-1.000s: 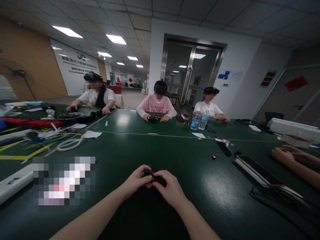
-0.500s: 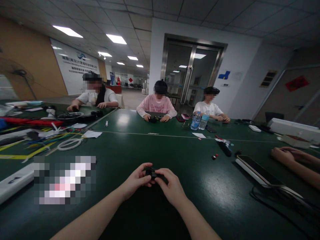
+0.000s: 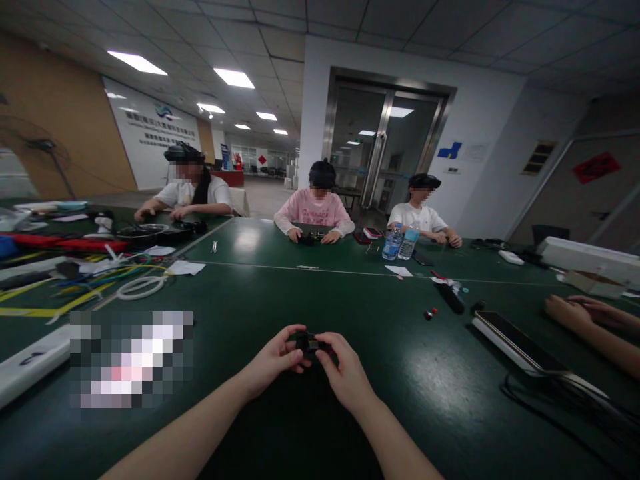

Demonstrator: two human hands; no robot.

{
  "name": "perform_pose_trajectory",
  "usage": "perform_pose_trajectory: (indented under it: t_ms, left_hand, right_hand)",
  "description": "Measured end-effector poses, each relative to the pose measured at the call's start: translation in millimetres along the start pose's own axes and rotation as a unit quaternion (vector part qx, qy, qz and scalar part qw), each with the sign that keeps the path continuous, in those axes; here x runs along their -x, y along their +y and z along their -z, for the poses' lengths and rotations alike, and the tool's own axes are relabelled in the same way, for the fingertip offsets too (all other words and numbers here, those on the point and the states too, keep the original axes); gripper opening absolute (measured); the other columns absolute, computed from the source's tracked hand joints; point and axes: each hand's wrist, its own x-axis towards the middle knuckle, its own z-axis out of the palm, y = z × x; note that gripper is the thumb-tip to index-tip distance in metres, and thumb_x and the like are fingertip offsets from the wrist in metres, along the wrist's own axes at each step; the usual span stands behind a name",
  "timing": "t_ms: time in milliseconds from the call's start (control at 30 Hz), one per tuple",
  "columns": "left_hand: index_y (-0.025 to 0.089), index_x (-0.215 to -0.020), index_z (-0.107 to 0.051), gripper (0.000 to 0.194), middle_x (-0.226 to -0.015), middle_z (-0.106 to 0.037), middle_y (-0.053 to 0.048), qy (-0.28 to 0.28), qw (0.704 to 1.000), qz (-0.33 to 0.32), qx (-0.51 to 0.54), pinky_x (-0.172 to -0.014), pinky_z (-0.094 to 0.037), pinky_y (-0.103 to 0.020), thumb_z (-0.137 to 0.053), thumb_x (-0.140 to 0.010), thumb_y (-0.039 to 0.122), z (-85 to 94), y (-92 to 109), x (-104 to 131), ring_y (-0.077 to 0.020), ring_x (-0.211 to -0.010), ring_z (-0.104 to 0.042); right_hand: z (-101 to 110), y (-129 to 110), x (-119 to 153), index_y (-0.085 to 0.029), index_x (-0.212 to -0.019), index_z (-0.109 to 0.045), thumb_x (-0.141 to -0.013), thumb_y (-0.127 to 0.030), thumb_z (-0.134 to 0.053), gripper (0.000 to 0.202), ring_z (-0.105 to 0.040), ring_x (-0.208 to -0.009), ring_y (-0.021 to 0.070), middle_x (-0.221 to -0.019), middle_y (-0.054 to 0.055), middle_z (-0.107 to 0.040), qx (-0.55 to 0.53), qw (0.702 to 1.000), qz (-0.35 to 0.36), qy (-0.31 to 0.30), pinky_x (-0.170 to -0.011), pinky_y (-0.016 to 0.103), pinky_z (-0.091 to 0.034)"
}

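Observation:
A small black part (image 3: 309,343) is held between my two hands over the green table (image 3: 240,300), near the middle of the view. My left hand (image 3: 277,357) grips its left side, thumb below and fingers curled behind. On the other side my right hand (image 3: 343,363) pinches the part between thumb and fingers. Its exact shape is too dark and small to make out, and the fingers hide some of it.
A power bank with a phone (image 3: 520,343) lies right, with cables. Small red and black pieces (image 3: 430,313) and a black tool (image 3: 450,298) lie nearer the middle. Bottles (image 3: 393,242) stand farther back. Wires (image 3: 143,287) lie left. Another person's hands (image 3: 575,310) are at right.
My right hand's fingers have shifted slightly up and right on the black part, and more of the part shows between my hands. Across the table, the left person's hand has moved left.

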Motion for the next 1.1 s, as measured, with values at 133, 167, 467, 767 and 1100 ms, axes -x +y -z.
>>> perform_pose_trajectory:
  t_ms: [133,167,467,767,1100]
  left_hand:
    - [0.024,-0.12,-0.034,0.056,-0.097,-0.06,-0.006,0.007,1.0,0.001,-0.001,-0.071,-0.045,-0.031,-0.065,-0.073,0.025,-1.1,0.3,-0.4,-0.0171,-0.079,-0.062]
    - [0.023,-0.118,-0.035,0.054,-0.095,-0.06,-0.005,0.007,1.0,0.002,0.0,-0.07,-0.045,-0.031,-0.065,-0.073,0.024,-1.3,0.4,-0.4,-0.0168,-0.078,-0.061]
    - [0.024,-0.115,-0.037,0.05,-0.096,-0.059,-0.005,0.002,1.0,-0.001,-0.001,-0.07,-0.044,-0.03,-0.064,-0.073,0.023,-1.9,0.9,-0.1,-0.0174,-0.08,-0.061]
    - [0.026,-0.12,-0.033,0.054,-0.101,-0.059,-0.007,0.003,1.0,-0.01,-0.006,-0.072,-0.043,-0.032,-0.063,-0.075,0.025,-2.6,1.0,1.3,-0.0184,-0.082,-0.06]
    - [0.021,-0.112,-0.036,0.05,-0.091,-0.06,-0.005,0.013,1.0,-0.015,-0.009,-0.069,-0.043,-0.031,-0.065,-0.072,0.025,-4.1,-0.5,-0.9,-0.0167,-0.076,-0.06]
  right_hand:
    - [0.0,0.6,0.1,-0.027,-0.107,-0.053,-0.083,-0.02,-0.045,0.026,-0.053,-0.101,0.0191,-0.11,0.003,-0.053,0.0,1.0,-0.007,-0.009,-0.087,0.035,-0.046]
    - [-0.2,0.8,0.0,-0.027,-0.107,-0.053,-0.083,-0.019,-0.045,0.026,-0.053,-0.102,0.0191,-0.11,0.003,-0.054,-0.001,1.0,-0.009,-0.009,-0.087,0.035,-0.046]
    - [-4.6,6.8,-0.8,-0.025,-0.112,-0.05,-0.081,-0.019,-0.048,0.032,-0.055,-0.1,0.0178,-0.112,0.004,-0.055,-0.017,0.999,-0.032,-0.001,-0.086,0.035,-0.046]
    - [-4.4,8.6,-1.0,-0.025,-0.115,-0.049,-0.077,-0.021,-0.054,0.038,-0.057,-0.097,0.0196,-0.112,0.004,-0.056,-0.015,0.998,-0.059,0.011,-0.084,0.037,-0.047]
    - [-2.9,5.3,-1.2,-0.026,-0.105,-0.055,-0.079,-0.019,-0.051,0.027,-0.054,-0.1,0.0181,-0.109,0.003,-0.056,-0.01,1.0,-0.026,-0.002,-0.084,0.035,-0.047]
